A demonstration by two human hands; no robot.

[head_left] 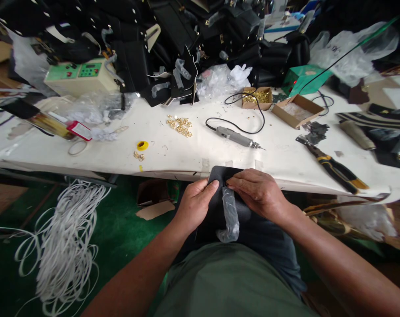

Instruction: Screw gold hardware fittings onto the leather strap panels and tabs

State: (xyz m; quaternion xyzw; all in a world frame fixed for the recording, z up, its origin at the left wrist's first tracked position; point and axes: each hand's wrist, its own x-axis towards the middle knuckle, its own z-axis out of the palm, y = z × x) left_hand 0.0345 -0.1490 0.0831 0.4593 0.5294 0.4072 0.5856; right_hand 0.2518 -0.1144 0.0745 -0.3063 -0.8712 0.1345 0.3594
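Note:
A black leather-like panel (216, 211) rests against my lap at the table's front edge. Down its middle runs a strap wrapped in clear plastic (230, 213), curled at its lower end. My left hand (198, 198) is closed on the panel's left edge, thumb on top. At the strap's upper end, the fingers of my right hand (257, 189) are pinched together; whatever small part lies between them is hidden. On the table beyond lie a grey electric screwdriver (234, 136) with a black cord and a loose pile of gold-coloured metal fittings (180, 125).
Pliers (335, 167) with black and yellow handles lie at right. Two cardboard trays, one of gold pieces (266, 97), stand behind near a green power box (305, 80). A yellow tape roll (142, 145) sits left of centre. Black bags (173, 31) are heaped at the back.

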